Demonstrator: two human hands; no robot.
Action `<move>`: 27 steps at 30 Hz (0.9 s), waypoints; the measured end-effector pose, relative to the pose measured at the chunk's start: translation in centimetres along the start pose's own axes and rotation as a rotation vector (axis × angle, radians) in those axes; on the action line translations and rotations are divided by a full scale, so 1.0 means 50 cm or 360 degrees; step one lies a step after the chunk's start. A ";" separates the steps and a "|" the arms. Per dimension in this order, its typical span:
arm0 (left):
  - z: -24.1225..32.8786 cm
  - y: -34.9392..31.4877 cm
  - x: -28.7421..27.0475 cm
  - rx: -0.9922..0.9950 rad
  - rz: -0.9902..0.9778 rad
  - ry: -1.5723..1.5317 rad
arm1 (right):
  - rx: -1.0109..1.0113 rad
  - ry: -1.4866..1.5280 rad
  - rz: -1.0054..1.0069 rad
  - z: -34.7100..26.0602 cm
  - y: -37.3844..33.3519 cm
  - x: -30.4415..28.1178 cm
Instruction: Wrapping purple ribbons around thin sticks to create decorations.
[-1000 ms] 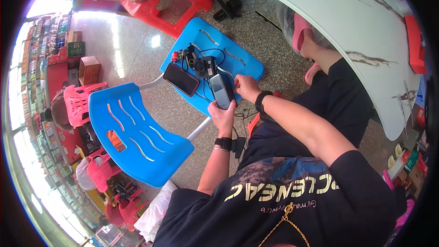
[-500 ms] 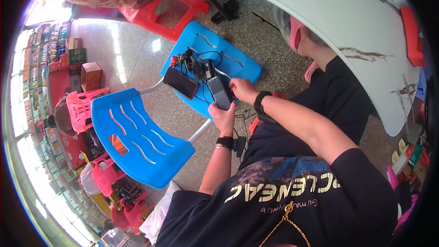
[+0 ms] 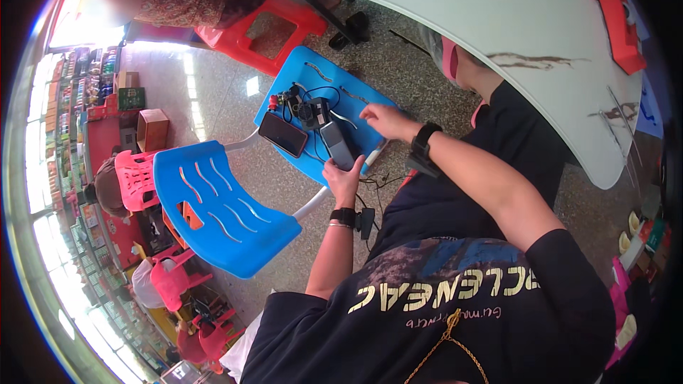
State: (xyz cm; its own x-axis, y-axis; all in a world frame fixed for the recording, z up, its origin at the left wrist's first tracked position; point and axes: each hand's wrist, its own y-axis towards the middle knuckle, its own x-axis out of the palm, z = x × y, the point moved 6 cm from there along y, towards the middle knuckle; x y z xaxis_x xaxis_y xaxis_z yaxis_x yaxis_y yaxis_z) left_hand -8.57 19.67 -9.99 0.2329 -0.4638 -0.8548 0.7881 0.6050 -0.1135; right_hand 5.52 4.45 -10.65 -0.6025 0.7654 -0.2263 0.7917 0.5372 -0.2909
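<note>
The left hand (image 3: pixel 343 176) grips the lower end of a long grey rectangular device (image 3: pixel 336 142), right by the near edge of the blue plastic chair seat (image 3: pixel 293 67)! The right hand (image 3: pixel 384 122) hovers at the seat's right corner, fingers bent, clear of it. A black rectangular phone (image 3: pixel 283 134) lies along the edge facing the blue slotted backrest (image 3: pixel 257 242); a black boxy gadget (image 3: pixel 311 112) sits mid-seat.

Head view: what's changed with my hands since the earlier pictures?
Your bare right hand has moved away from the long grey rectangular device, leaving a gap on its right side. Your bare left hand still holds the device's lower end. The dark-screened rectangular phone still lies on the blue plastic chair seat.
</note>
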 end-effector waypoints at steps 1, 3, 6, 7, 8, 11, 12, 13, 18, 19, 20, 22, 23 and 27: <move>0.001 -0.002 0.000 -0.0093 -0.0037 -0.0061 | -0.0036 0.0071 0.0002 0.003 -0.006 -0.021; -0.001 0.001 -0.007 -0.0137 -0.0030 -0.0066 | -0.0123 0.0095 0.0016 -0.003 -0.029 -0.059; -0.023 0.020 -0.044 0.0071 0.0311 -0.0230 | -0.0198 0.0150 -0.0252 -0.076 -0.105 -0.118; -0.023 0.029 -0.046 0.0064 0.0308 -0.0232 | -0.0187 0.0246 -0.0310 -0.090 -0.134 -0.137; -0.021 0.040 -0.053 0.0163 0.0322 -0.0510 | -0.0181 0.0341 -0.0370 -0.108 -0.161 -0.155; 0.056 0.041 -0.055 0.0230 0.0159 -0.0870 | -0.0111 0.0301 -0.0259 -0.148 -0.266 -0.233; 0.087 0.035 -0.041 0.0209 -0.0109 -0.1103 | -0.0122 0.0393 -0.0171 -0.153 -0.301 -0.258; 0.131 0.026 -0.026 0.0209 -0.0392 -0.1332 | -0.0146 0.0480 -0.0066 -0.157 -0.337 -0.283; 0.267 -0.041 0.005 0.0611 -0.1120 -0.1411 | -0.0057 0.0287 0.0112 -0.177 -0.500 -0.350; 0.306 -0.061 -0.003 0.0656 -0.1281 -0.1235 | -0.0046 0.0236 0.0156 -0.188 -0.534 -0.366; 0.344 -0.080 -0.012 0.0680 -0.1362 -0.1055 | -0.0036 0.0259 0.0203 -0.201 -0.565 -0.381; 0.436 -0.117 -0.045 0.0826 -0.1628 -0.0983 | -0.0021 0.0256 0.0296 -0.239 -0.622 -0.411; 0.474 -0.133 -0.062 0.0923 -0.1718 -0.0893 | -0.0032 0.0240 0.0342 -0.257 -0.645 -0.430; 0.655 -0.193 -0.160 0.1085 -0.2078 -0.1323 | -0.0081 0.0114 0.0364 -0.319 -0.716 -0.497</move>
State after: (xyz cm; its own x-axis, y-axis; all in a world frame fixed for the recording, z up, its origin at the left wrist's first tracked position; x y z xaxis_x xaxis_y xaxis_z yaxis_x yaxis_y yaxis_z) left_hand 0.60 -3.66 14.54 -0.6851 -0.7168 0.1299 0.7155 -0.6956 -0.0645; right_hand -6.23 -28.13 20.20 -0.3995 0.8915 -0.2137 0.9119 0.3626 -0.1921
